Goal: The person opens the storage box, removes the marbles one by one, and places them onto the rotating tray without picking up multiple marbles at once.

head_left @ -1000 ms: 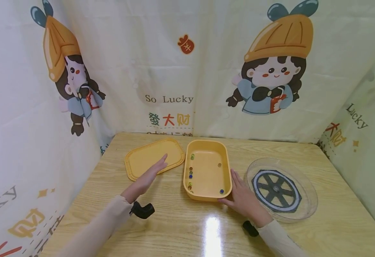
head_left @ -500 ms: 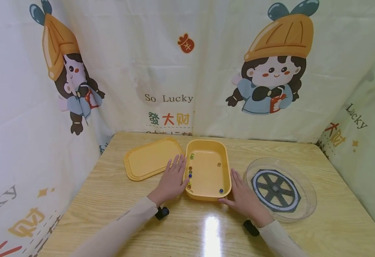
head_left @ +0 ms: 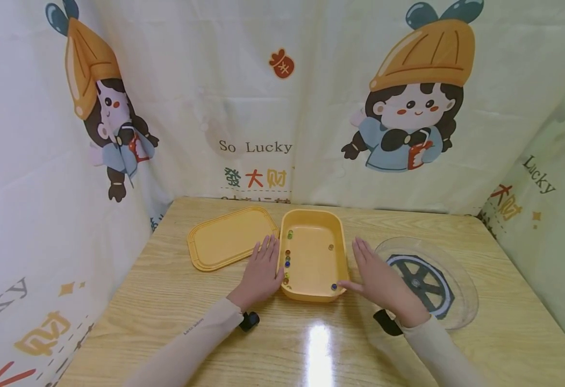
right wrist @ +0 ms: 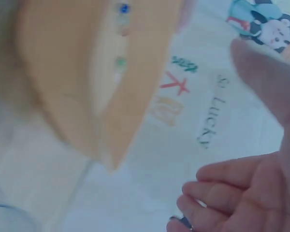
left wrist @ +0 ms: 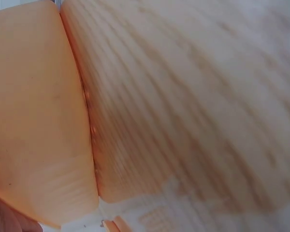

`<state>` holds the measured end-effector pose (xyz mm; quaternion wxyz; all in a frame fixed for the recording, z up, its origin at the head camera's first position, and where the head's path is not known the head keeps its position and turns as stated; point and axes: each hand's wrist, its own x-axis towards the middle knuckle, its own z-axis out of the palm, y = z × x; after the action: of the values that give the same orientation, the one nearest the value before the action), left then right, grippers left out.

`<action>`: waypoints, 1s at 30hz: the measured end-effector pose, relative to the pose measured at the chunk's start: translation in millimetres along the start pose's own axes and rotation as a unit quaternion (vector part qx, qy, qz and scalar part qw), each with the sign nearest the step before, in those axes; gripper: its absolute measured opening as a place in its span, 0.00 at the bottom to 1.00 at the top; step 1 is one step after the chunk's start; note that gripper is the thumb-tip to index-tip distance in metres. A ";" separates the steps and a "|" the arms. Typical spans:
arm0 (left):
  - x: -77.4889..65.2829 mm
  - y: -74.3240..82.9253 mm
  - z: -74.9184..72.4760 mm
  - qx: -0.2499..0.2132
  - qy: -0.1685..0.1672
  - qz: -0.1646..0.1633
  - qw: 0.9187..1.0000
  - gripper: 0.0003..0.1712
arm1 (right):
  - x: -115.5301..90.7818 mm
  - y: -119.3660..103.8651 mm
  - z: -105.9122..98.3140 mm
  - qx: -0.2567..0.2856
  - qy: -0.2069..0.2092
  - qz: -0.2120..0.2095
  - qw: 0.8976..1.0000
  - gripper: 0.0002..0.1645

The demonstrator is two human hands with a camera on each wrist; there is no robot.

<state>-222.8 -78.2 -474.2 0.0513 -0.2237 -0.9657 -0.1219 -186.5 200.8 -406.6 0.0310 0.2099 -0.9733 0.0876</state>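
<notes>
A yellow open-topped plastic box (head_left: pixel 313 269) stands mid-table with several glass marbles (head_left: pixel 287 264) along its left inner side. Two more lie toward its right, one of them a blue marble (head_left: pixel 334 286) in the near corner. My left hand (head_left: pixel 260 271) lies with straight fingers against the box's left wall; its wrist view shows that wall (left wrist: pixel 34 111) up close, fingertips at the bottom corner. Raised beside the right wall is my right hand (head_left: pixel 384 279), fingers straight, thumb overlapping the near right corner. From the right wrist, the palm (right wrist: pixel 246 193) faces the box (right wrist: pixel 63 72), with nothing in it.
Left of the box a flat yellow lid (head_left: pixel 234 239) lies on the wooden table (head_left: pixel 243 360). A clear round dish (head_left: pixel 468 290) with a dark spoked wheel shape (head_left: pixel 424 285) stands at the right, partly behind my right hand. A printed curtain (head_left: pixel 321 107) encloses the table's back and sides.
My left hand has come down from over the lid area to the box's left wall. My right hand has lifted off the right wall. The box and marbles have stayed in place.
</notes>
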 end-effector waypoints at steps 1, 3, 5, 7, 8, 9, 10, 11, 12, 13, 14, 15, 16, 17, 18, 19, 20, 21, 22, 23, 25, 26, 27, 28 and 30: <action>0.0 -0.2 0.3 -0.004 0.000 -0.001 1.000 0.37 | 5.7 -1.6 -7.5 0.006 -0.001 -0.004 1.000 0.55; -0.2 -0.5 1.0 -0.011 0.000 -0.005 1.000 0.37 | 19.4 -5.7 -21.6 0.021 -0.004 -0.011 1.000 0.51; -0.4 -0.7 1.9 -0.017 0.005 -0.005 1.000 0.37 | 34.6 -9.7 -31.2 0.032 0.000 -0.024 0.999 0.45; -0.8 -0.6 2.0 -0.019 0.007 -0.005 1.000 0.37 | 53.3 -13.1 -35.9 0.050 -0.004 -0.040 0.998 0.38; -1.1 -0.6 2.2 -0.020 0.011 -0.004 1.000 0.37 | 62.3 -14.6 -36.2 0.065 -0.005 -0.048 0.997 0.35; -1.2 -0.6 2.2 -0.019 0.013 -0.004 1.000 0.37 | 71.0 -16.1 -35.5 0.084 -0.007 -0.056 0.995 0.31; -1.4 -0.5 2.0 -0.016 0.014 -0.003 1.000 0.37 | 79.8 -16.8 -33.1 0.105 -0.010 -0.066 0.992 0.28; -1.6 -0.4 1.7 -0.014 0.013 -0.004 1.000 0.37 | 88.5 -17.1 -29.4 0.128 -0.014 -0.075 0.989 0.25; -1.9 -0.4 1.8 -0.013 0.014 -0.003 1.000 0.37 | 96.4 -17.7 -25.6 0.155 -0.021 -0.081 0.984 0.22; -1.9 -0.5 2.0 -0.012 0.014 -0.003 1.000 0.37 | 102.6 -18.1 -21.0 0.182 -0.024 -0.085 0.979 0.21; -2.0 -0.6 2.4 -0.010 0.013 -0.003 1.000 0.37 | 108.3 -18.6 -16.4 0.208 -0.028 -0.086 0.974 0.19; -2.1 -0.5 2.6 -0.009 0.011 -0.004 1.000 0.37 | 114.2 -18.4 -11.1 0.232 -0.033 -0.085 0.968 0.18; -1.8 -0.6 2.7 -0.008 0.010 -0.005 1.000 0.37 | 120.5 -17.6 -5.4 0.254 -0.040 -0.083 0.963 0.17; -1.6 -0.6 2.9 -0.008 0.009 -0.005 1.000 0.37 | 125.9 -17.1 -0.1 0.271 -0.046 -0.082 0.958 0.17; -1.4 -0.5 3.0 -0.009 0.009 -0.005 1.000 0.37 | 131.3 -16.4 5.3 0.289 -0.056 -0.077 0.953 0.16; -1.3 -0.4 3.1 -0.009 0.008 -0.005 1.000 0.37 | 136.5 -15.7 10.8 0.301 -0.064 -0.071 0.949 0.16; -1.4 -0.3 3.1 -0.010 0.007 -0.006 1.000 0.37 | 141.2 -15.0 16.4 0.310 -0.072 -0.067 0.946 0.16; -1.3 -0.1 3.1 -0.012 0.007 -0.007 1.000 0.37 | 145.7 -14.4 21.9 0.317 -0.081 -0.066 0.943 0.15; -1.4 0.0 3.0 -0.014 0.007 -0.007 1.000 0.37 | 149.7 -14.0 27.1 0.323 -0.090 -0.064 0.940 0.15; -1.5 0.1 3.0 -0.015 0.008 -0.007 1.000 0.37 | 153.0 -13.8 31.9 0.327 -0.097 -0.063 0.938 0.14; -1.7 0.3 2.9 -0.017 0.009 -0.007 1.000 0.38 | 158.7 -14.1 40.8 0.328 -0.107 -0.061 0.936 0.13; -1.7 0.4 2.8 -0.016 0.009 -0.008 1.000 0.38 | 160.9 -14.6 44.5 0.329 -0.111 -0.064 0.936 0.12; -1.6 0.4 2.8 -0.014 0.010 -0.008 1.000 0.38 | 162.7 -15.3 47.9 0.330 -0.115 -0.067 0.935 0.12; -1.6 0.5 2.7 -0.013 0.010 -0.008 1.000 0.38 | 164.3 -15.9 51.1 0.331 -0.118 -0.068 0.934 0.11; -1.2 0.7 2.5 -0.012 0.012 -0.009 1.000 0.38 | 167.0 -17.2 56.9 0.331 -0.123 -0.074 0.933 0.10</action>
<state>-221.5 -77.5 -476.6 0.0589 -0.2138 -0.9655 -0.1367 -332.7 107.6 -443.6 -0.1536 0.2886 -0.8670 0.3762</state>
